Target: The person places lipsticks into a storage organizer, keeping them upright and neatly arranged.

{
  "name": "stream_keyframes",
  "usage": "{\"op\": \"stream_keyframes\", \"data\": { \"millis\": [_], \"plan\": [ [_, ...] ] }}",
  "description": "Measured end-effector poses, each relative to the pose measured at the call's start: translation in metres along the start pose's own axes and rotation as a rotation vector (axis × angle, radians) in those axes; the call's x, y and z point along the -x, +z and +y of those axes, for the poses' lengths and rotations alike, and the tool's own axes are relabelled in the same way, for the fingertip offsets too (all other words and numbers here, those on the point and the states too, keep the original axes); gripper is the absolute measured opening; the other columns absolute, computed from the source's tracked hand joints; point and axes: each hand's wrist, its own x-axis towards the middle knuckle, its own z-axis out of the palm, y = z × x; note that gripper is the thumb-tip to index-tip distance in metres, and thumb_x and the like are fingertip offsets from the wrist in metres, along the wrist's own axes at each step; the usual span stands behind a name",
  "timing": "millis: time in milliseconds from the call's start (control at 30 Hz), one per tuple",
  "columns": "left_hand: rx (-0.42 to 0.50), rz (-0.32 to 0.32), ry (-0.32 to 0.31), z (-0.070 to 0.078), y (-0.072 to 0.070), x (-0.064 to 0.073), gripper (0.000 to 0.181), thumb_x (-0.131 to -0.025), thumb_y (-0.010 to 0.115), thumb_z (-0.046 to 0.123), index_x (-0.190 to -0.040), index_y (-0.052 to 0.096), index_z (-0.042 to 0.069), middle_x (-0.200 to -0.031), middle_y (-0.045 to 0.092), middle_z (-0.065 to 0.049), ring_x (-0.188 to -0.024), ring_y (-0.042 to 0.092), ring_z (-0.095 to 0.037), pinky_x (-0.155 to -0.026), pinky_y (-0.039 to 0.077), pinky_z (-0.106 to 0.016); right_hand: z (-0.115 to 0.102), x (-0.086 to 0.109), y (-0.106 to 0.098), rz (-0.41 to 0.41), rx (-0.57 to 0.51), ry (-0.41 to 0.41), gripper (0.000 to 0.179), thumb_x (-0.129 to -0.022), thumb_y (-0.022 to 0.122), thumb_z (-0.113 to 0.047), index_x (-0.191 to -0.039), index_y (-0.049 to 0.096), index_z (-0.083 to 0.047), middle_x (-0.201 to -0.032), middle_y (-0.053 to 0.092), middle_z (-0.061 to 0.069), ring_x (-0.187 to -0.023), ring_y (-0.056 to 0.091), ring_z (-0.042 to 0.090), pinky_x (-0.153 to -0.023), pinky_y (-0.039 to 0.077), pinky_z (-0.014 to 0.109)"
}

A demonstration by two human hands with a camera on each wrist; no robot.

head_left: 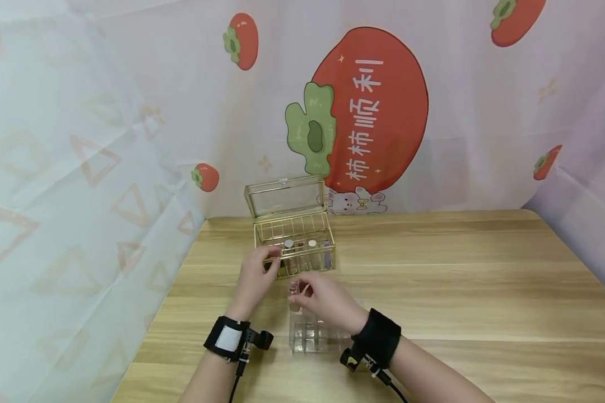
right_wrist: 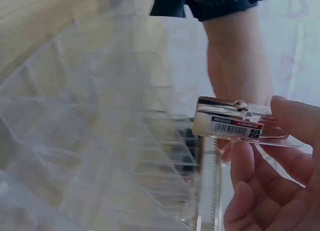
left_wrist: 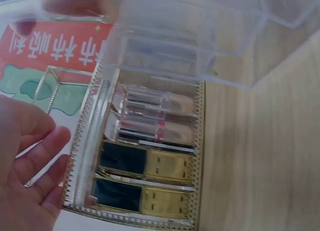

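Observation:
My right hand (head_left: 330,299) pinches a lipstick (right_wrist: 232,122) between thumb and fingers; it has a clear and rose-gold body with a barcode label. It is held over the far left part of a clear acrylic organizer (head_left: 305,342) divided into compartments. Behind stands a gold-edged glass box (left_wrist: 200,141) with its lid (head_left: 284,198) raised. Cosmetic tubes lie inside, including two black-and-gold lipsticks (left_wrist: 167,202). My left hand (head_left: 254,277) is at the box's left end, fingers loosely bent and holding nothing; whether they touch the rim I cannot tell.
The wooden table (head_left: 459,280) extends to the right of the box and organizer. A printed cloth backdrop (head_left: 459,168) rises behind the table and along its sides. Both wrists wear black bands (head_left: 378,338) with small cameras and trailing cables.

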Motion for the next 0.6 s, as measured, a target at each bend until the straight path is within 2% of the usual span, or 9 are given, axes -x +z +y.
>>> {"op": "stream_keyframes", "data": {
  "millis": [167,300,400,467,533,600],
  "plan": [
    [0.068,-0.034,0.004,0.013,-0.003,-0.002,0.02,-0.095,0.057,0.012,-0.107,0.066,-0.001,-0.108,0.068,-0.014,-0.104,0.058,-0.024,-0.092,0.048,-0.051,-0.006,0.003,-0.021,0.178,0.038,-0.025,0.023,-0.084,0.071,-0.028,-0.101,0.071,-0.013,-0.088,0.068,-0.006,-0.07,0.057,0.005,-0.06,0.052,0.024],
    [0.18,-0.111,0.037,0.029,-0.004,-0.003,0.023,-0.098,0.053,0.016,-0.111,0.065,0.001,-0.105,0.068,-0.014,-0.097,0.06,-0.022,-0.082,0.054,-0.048,-0.007,0.006,-0.037,0.301,0.03,-0.029,0.026,-0.08,0.075,-0.026,-0.101,0.072,-0.012,-0.083,0.068,-0.006,-0.068,0.056,0.004,-0.054,0.048,0.024],
    [0.24,-0.21,0.117,0.039,0.0,-0.004,0.027,-0.09,0.063,0.01,-0.116,0.063,0.002,-0.101,0.069,-0.011,-0.09,0.061,-0.019,-0.075,0.056,-0.044,-0.005,0.01,-0.047,0.361,0.032,-0.043,0.025,-0.079,0.076,-0.024,-0.101,0.071,-0.014,-0.077,0.066,-0.007,-0.068,0.055,0.005,-0.051,0.045,0.024],
    [0.253,-0.267,0.187,0.045,0.003,-0.004,0.036,-0.083,0.07,0.008,-0.117,0.062,0.004,-0.102,0.069,-0.009,-0.09,0.061,-0.017,-0.076,0.056,-0.043,-0.004,0.013,-0.051,0.387,0.038,-0.05,0.024,-0.079,0.077,-0.024,-0.101,0.07,-0.017,-0.075,0.065,-0.007,-0.068,0.054,0.004,-0.051,0.045,0.025],
    [0.258,-0.297,0.256,0.051,0.007,-0.004,0.041,-0.079,0.074,0.01,-0.117,0.063,0.004,-0.103,0.069,-0.009,-0.093,0.06,-0.017,-0.079,0.056,-0.042,-0.002,0.016,-0.054,0.398,0.037,-0.051,0.024,-0.079,0.076,-0.025,-0.102,0.069,-0.02,-0.077,0.064,-0.008,-0.069,0.054,0.004,-0.052,0.046,0.026],
    [0.256,-0.297,0.294,0.056,0.011,-0.004,0.04,-0.078,0.076,0.014,-0.115,0.064,0.005,-0.104,0.069,-0.008,-0.096,0.061,-0.016,-0.082,0.055,-0.042,0.0,0.018,-0.055,0.404,0.027,-0.047,0.024,-0.079,0.076,-0.026,-0.101,0.069,-0.021,-0.078,0.065,-0.009,-0.069,0.054,0.004,-0.052,0.047,0.027]
  ]
}}
